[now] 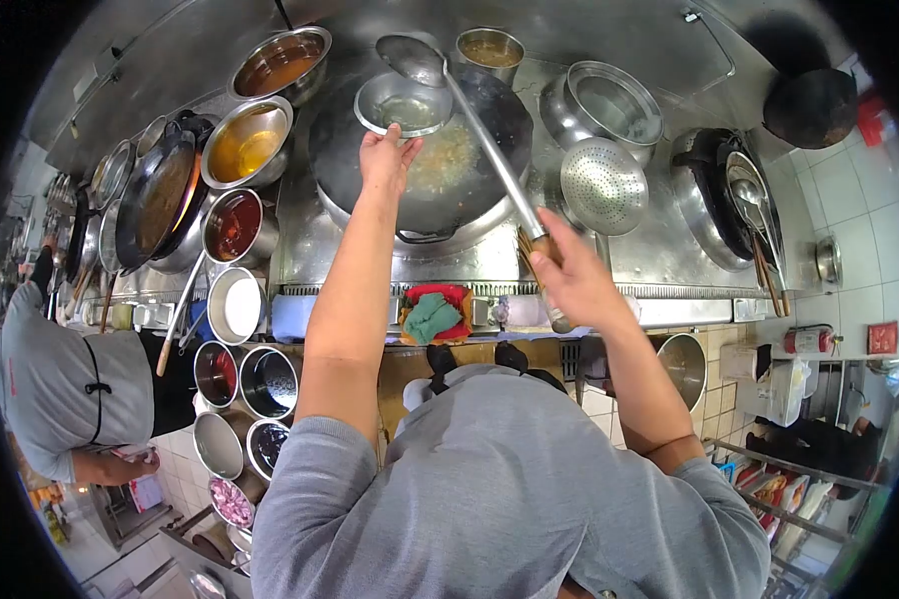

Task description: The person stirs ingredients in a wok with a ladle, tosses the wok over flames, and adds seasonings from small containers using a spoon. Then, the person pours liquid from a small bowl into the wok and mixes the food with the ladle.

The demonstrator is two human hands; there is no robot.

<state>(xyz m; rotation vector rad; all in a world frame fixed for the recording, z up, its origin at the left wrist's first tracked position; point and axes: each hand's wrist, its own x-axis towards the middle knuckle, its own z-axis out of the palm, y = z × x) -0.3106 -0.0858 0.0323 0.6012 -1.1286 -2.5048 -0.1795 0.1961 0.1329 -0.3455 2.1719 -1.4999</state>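
My left hand grips the near rim of a small metal bowl, held over the back of a large dark wok. Clear liquid shows in the bowl. Pale food pieces in bubbling liquid lie in the wok. In my right hand is a long-handled ladle, closed around the wooden end of its handle. The ladle's round head reaches up and left, behind the bowl at the wok's far edge. A perforated strainer rests on the counter right of the wok.
Bowls of orange liquid and a pot of red sauce line the left. A metal pot stands at back right. Folded red and green cloths lie along the stove's front edge. Another person stands at far left.
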